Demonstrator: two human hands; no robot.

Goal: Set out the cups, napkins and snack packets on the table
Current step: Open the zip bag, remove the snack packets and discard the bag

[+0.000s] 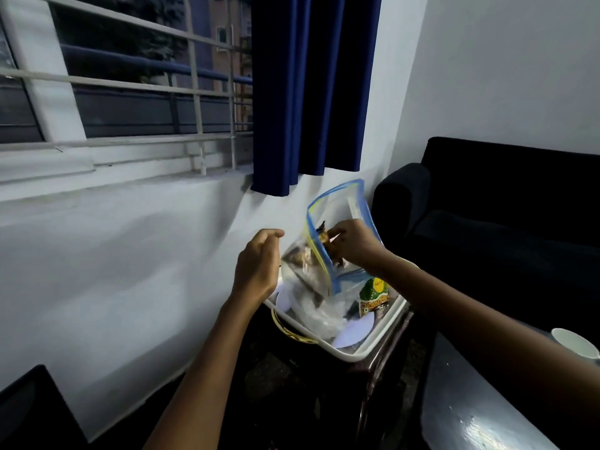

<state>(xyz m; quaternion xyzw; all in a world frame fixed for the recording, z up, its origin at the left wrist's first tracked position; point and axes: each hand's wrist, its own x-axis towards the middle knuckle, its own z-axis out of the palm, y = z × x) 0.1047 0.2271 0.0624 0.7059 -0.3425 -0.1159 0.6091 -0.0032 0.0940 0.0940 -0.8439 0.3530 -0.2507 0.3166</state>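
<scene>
Inside the bag mouth, right-hand fingers (336,235) curl around a dark, gold-printed snack packet (324,238), pinching it at the opening. Right hand (354,243) sits at the rim of a clear zip bag (337,216) with blue and yellow seal strips; the bag stands tilted, mouth up and open. More brownish contents show through its lower left part, too blurred to identify.

Left hand (258,264) is just left of the bag, fingers loosely curled, thumb and fingertips near each other. Cannot tell whether they pinch the bag's plastic edge or hold nothing.

Bag hangs over a white tray (373,347), which rests on a dark stand below the window wall. In the tray: a green and yellow snack packet (373,295) standing toward the right side, crumpled clear plastic (319,315) in the middle, 2 pale round shapes (354,331) near the front and left edges, possibly lids or plates, unclear. A gold curved handle (292,332) shows at the tray's left front.

To the right, a glossy desk (470,410) with 1 white cup (573,342) at its far edge, well apart from the tray. Dark sofa (503,206) behind, blue curtain (311,92) above the bag, barred window (130,76) to the left.
</scene>
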